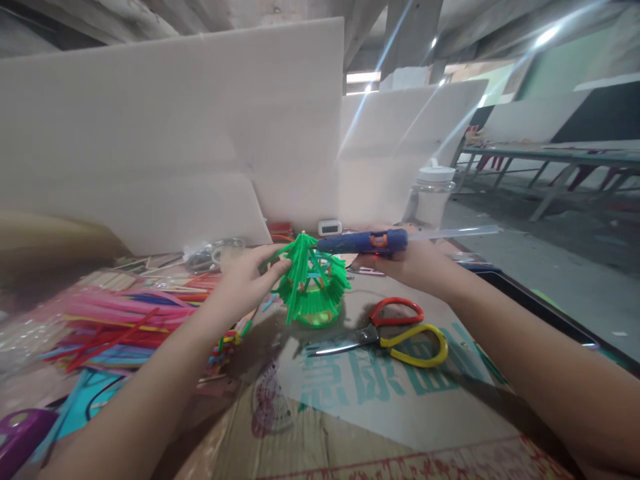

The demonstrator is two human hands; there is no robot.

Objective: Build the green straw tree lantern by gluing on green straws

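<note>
The left hand [250,275] is pinching the green model [317,308] near its peak, thumb and fingers narrowing on the left side. The right hand [411,265] is gripping the glue gun [351,242], its tip pointing towards nine o'clock and almost meeting the peak. Gluing seems to be under way, calling for a steady tip. Both forearms are reaching inward. Scissors [371,335] are lying at four o'clock from the model, on the worktop [280,457].

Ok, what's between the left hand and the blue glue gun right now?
In the head view, the green fuzzy model: the left hand is at its left side, the blue glue gun at its upper right.
</note>
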